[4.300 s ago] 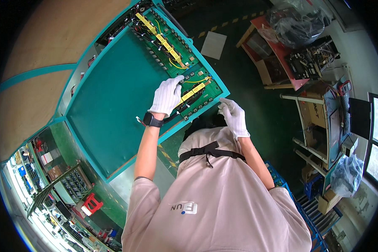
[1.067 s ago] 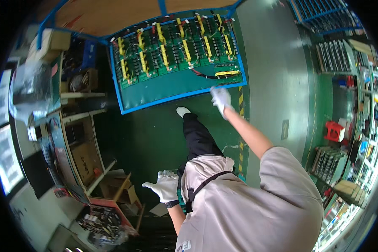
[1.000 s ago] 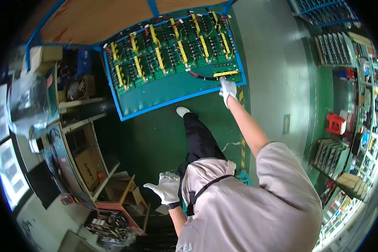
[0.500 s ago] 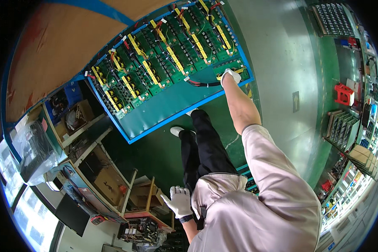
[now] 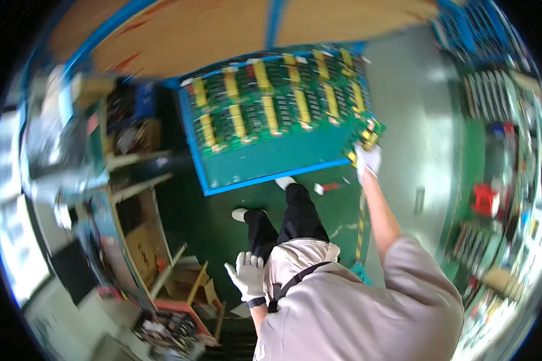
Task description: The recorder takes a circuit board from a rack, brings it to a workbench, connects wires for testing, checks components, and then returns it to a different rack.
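My right hand [image 5: 368, 161], in a white glove, grips the edge of a green circuit board [image 5: 356, 139] with yellow-wrapped parts on it. The board is tilted and held over the right front corner of a blue-edged cart [image 5: 265, 168]. On the green top of that cart stand several similar circuit boards [image 5: 270, 114] in rows, also with yellow parts. A red and white wire end [image 5: 325, 188] shows below the held board; its other end is hard to make out. My left hand [image 5: 247, 277], gloved white too, hangs beside my body with fingers spread and nothing in it.
Wooden shelving [image 5: 141, 231] with cardboard boxes stands at the left. Behind the cart is a large brown panel [image 5: 343, 21] in a blue frame. Racks of boards [image 5: 473, 246] and a red bin [image 5: 485, 200] line the right side beyond a grey walkway [image 5: 415, 120].
My right hand has lifted the circuit board up off the cart's right front corner, tilting it. The view has turned, with some blur. My left hand stays open at my side.
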{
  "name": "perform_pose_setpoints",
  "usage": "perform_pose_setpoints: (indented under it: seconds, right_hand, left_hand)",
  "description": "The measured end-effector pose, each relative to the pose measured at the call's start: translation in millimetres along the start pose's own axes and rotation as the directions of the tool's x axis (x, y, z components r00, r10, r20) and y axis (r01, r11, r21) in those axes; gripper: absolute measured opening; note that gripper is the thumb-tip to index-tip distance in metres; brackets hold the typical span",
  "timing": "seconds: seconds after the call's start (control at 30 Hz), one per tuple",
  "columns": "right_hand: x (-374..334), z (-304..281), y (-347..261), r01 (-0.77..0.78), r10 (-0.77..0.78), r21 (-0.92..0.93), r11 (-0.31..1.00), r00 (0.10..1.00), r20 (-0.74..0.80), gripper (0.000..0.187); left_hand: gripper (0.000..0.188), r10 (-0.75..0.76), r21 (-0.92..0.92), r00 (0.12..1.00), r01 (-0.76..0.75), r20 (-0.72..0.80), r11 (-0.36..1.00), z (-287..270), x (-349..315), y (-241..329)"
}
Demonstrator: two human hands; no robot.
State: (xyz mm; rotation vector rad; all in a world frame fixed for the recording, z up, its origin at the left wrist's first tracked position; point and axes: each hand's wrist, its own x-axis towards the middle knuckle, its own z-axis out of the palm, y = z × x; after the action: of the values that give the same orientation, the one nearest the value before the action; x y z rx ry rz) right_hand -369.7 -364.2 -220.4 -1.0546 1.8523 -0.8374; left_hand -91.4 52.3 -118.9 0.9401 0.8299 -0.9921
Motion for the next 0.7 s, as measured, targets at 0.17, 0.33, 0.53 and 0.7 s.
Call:
perform_pose_setpoints:
  seconds: [0.17,0.33,0.53,0.7]
  right_hand:
    - [-91.5,34.1,-77.7,0.431,-0.296,-0.375,0.82,0.882,0.367,0.039]
    - [-194.1,154.3,-99.6,0.756,-0.234,-0.346,0.555,0.542,0.807,0.041]
    - [-374.0,302.7,-116.8,0.97,-0.163,0.231,0.072,-0.217,0.962,0.05]
    - [-512.9,406.7,-147.5,0.748,0.063,0.652,-0.124,-0.65,0.757,0.04]
  left_hand:
    - [0.078,0.098,-0.139,0.992,-0.086,0.077,0.987,-44.1,-2.9,37.7]
    - [0.063,0.286,-0.305,0.938,-0.219,0.195,0.927,-120.6,5.6,116.7]
    - [0.053,0.533,-0.214,0.846,-0.518,0.015,0.828,-221.2,6.2,206.4]
    - [0.036,0.686,0.135,0.709,-0.673,-0.165,0.728,-283.7,1.4,252.5]
